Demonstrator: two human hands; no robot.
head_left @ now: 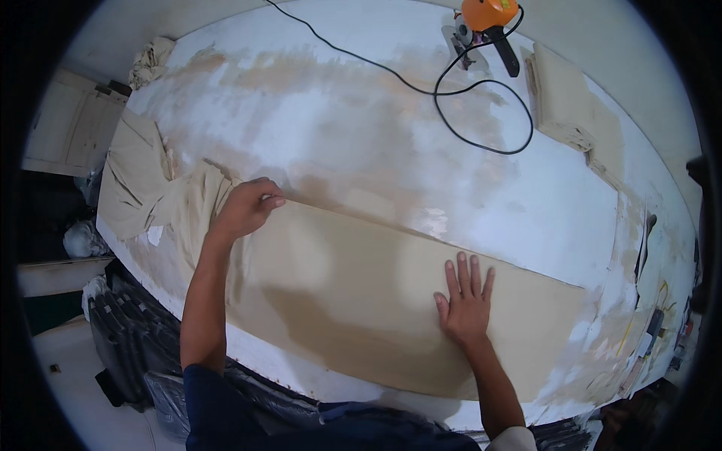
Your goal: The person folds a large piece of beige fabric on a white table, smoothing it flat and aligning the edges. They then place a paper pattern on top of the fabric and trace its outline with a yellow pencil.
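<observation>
A long piece of beige fabric (361, 293) lies flat along the near side of the worn white table. My left hand (250, 207) pinches its far edge near the left, where the cloth turns into loose folds (199, 195). Farther right, my right hand (465, 301) rests palm down on the fabric, fingers stretched toward its far edge. The bunched cloth runs on to the table's left end. Shadows of my arms fall across the flat part.
At the far side stands an orange electric cloth cutter (489, 19), its black cord (376, 64) looping over the table (331, 120). A stack of folded beige fabric (564, 98) lies far right. Scissors (645, 240) and small tools sit at the right edge. Black plastic-wrapped bundles (128, 338) stand below left.
</observation>
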